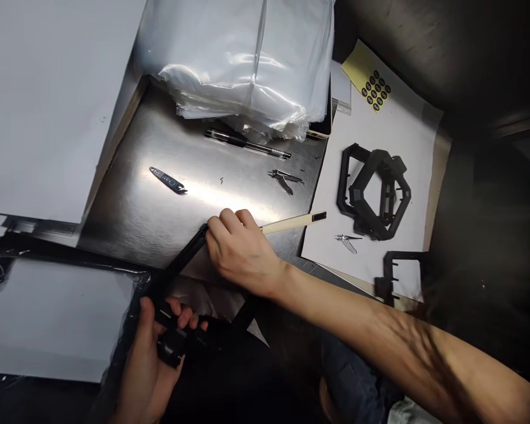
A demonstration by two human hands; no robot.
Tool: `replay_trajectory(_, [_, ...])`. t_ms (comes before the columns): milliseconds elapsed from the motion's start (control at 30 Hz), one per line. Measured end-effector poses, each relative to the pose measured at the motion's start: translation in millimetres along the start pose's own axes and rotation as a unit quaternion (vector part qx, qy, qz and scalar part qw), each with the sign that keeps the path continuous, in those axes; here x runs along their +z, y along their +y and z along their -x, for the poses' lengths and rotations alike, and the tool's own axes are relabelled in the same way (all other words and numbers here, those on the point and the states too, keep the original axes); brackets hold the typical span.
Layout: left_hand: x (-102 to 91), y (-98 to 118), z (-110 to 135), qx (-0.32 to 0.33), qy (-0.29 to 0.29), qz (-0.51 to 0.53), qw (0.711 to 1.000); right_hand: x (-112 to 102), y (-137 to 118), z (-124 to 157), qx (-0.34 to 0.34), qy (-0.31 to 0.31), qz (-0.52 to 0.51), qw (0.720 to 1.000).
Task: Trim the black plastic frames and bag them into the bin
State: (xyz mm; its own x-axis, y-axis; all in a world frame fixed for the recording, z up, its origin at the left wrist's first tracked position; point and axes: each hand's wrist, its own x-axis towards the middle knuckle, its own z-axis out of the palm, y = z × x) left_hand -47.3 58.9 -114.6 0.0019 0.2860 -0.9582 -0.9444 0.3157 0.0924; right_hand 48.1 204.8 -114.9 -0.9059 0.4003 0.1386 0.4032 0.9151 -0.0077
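Observation:
My left hand (152,359), low at the left, is closed around a black plastic frame (183,254) with a bulky rounded part near my fingers. My right hand (242,253) is curled over the upper end of this frame. In that same hand is a slim cream-coloured cutter knife (287,224), its black-tipped end pointing right; its other end is hidden under my fingers. Further right, several similar black frames (357,197) lie stacked on white paper. Another black frame (408,256) lies closer to me, partly in shadow.
Clear plastic bags (242,53) are piled at the back. On the metal table (128,194) lie a black pen (247,144), a small dark pointed tool (166,180) and nail clippers (285,179). A second pair of clippers (347,239) and a yellow sticker sheet (357,68) rest on the paper.

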Motion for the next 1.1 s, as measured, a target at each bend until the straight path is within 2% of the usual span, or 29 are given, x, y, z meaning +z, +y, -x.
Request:
replay_trajectory(100, [-2.4,-1,-2,0.005,0.008,0.001,1.000,3,1,2,0.011,-0.011,-0.042,0.999])
replay_trajectory(200, [-4.4,-1,-4,0.010,-0.016,-0.010,1.000,-8,-5,13,0.020,-0.051,-0.124,0.991])
replay_trajectory(267, [-5.0,0,-5,0.016,-0.019,-0.020,0.999,-25,-10,25,-0.022,-0.107,-0.208,0.972])
replay_trajectory(367, [-3.8,1,-5,0.019,-0.025,-0.018,0.999,-50,-16,47,-0.097,-0.251,-0.327,0.906])
replay_trajectory(400, [-3.1,1,-5,0.019,-0.032,-0.016,0.999,-55,-17,54,-0.094,-0.280,-0.328,0.897])
replay_trajectory(433, [-2.3,1,-4,0.015,-0.040,-0.012,0.999,-57,-18,61,-0.079,-0.287,-0.305,0.905])
replay_trajectory(500, [-1.1,3,0,0.002,-0.026,-0.006,1.000,-54,-18,73,-0.041,-0.247,-0.231,0.940])
replay_trajectory(567, [-0.2,7,4,-0.026,0.009,0.002,1.000,-48,-19,81,-0.048,-0.188,-0.192,0.962])
replay_trajectory(633, [0.8,14,10,-0.063,0.037,0.006,0.997,-47,-18,84,-0.072,-0.137,-0.204,0.967])
replay_trajectory(700, [2.7,22,14,-0.033,0.039,-0.004,0.999,-58,-16,80,-0.071,-0.096,-0.271,0.955])
replay_trajectory(767, [6.1,31,17,0.064,0.024,-0.019,0.997,-79,-12,71,-0.028,-0.073,-0.390,0.918])
replay_trajectory(833, [9.7,40,21,0.162,0.007,-0.022,0.987,-102,-11,61,0.041,-0.068,-0.520,0.850])
replay_trajectory(900, [11.3,47,26,0.228,-0.029,-0.039,0.972,-118,-10,50,0.100,-0.083,-0.618,0.775])
replay_trajectory(933, [10.9,50,29,0.261,-0.049,-0.061,0.962,-121,-8,45,0.109,-0.097,-0.648,0.747])
replay_trajectory(967, [9.9,53,31,0.288,-0.067,-0.088,0.951,-121,-5,39,0.096,-0.115,-0.662,0.735])
replay_trajectory(1000, [8.3,56,32,0.307,-0.081,-0.114,0.941,-118,0,33,0.079,-0.125,-0.649,0.747])
replay_trajectory(1033, [6.4,58,33,0.316,-0.089,-0.129,0.936,-113,7,24,0.068,-0.124,-0.611,0.779])
replay_trajectory(1100, [1.6,64,31,0.308,-0.090,-0.123,0.939,-100,27,3,0.092,-0.080,-0.481,0.868])
